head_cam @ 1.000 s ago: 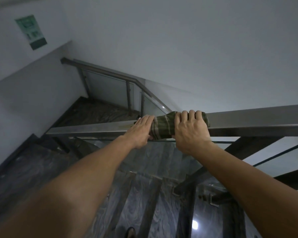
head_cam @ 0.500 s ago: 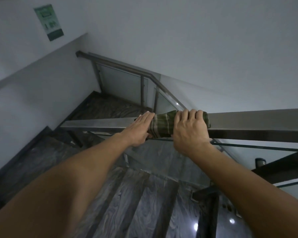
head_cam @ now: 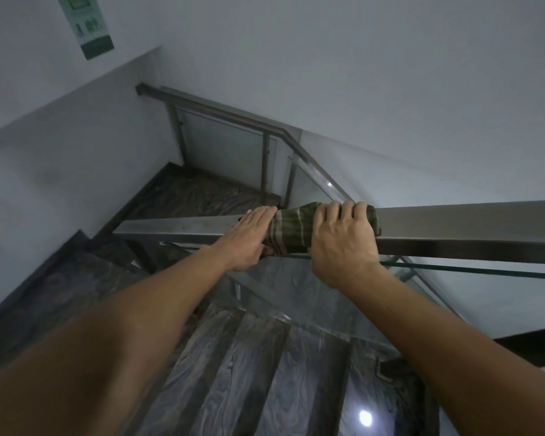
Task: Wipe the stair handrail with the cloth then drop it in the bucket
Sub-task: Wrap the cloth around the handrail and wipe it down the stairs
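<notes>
A square steel handrail [head_cam: 469,226] runs across the middle of the head view. A green cloth with pale stripes [head_cam: 288,231] is wrapped over the rail. My right hand [head_cam: 343,237] grips the cloth and the rail from above, fingers curled over the top. My left hand [head_cam: 249,237] lies on the rail just left of the cloth, fingers together and touching the cloth's left end; its thumb is under the rail. No bucket is in view.
Glass panels [head_cam: 328,297] hang below the rail. Dark marbled stair treads [head_cam: 265,372] descend below me to a landing [head_cam: 202,193]. A second rail [head_cam: 221,110] follows the lower flight. White walls surround the stairwell, with a green sign [head_cam: 88,25] at upper left.
The view has shifted along the stairs, with the lower rail and sign sliding right in frame. Both hands keep the same hold on the cloth and the rail.
</notes>
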Action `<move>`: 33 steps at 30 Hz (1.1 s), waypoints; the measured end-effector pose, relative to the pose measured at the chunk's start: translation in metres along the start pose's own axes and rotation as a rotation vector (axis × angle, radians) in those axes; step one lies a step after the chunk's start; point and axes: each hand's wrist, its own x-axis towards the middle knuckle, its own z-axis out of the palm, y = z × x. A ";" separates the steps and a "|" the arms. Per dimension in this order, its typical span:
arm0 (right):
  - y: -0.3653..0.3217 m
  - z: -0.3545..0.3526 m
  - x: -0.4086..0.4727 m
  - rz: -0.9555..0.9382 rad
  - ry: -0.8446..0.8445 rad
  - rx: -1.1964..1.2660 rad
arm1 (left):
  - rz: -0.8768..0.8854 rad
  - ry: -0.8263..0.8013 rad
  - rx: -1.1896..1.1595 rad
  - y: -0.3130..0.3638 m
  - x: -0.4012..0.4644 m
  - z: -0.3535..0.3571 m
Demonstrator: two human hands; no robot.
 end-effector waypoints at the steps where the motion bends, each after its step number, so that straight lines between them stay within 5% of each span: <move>1: -0.005 0.000 0.002 0.002 0.002 0.005 | 0.004 0.015 0.000 -0.006 0.000 0.003; 8: -0.034 0.007 0.018 0.047 0.002 0.011 | 0.136 0.140 -0.004 -0.039 0.002 0.014; 33: -0.235 0.029 0.132 -0.004 0.015 0.081 | 0.081 0.061 -0.031 -0.270 -0.005 0.047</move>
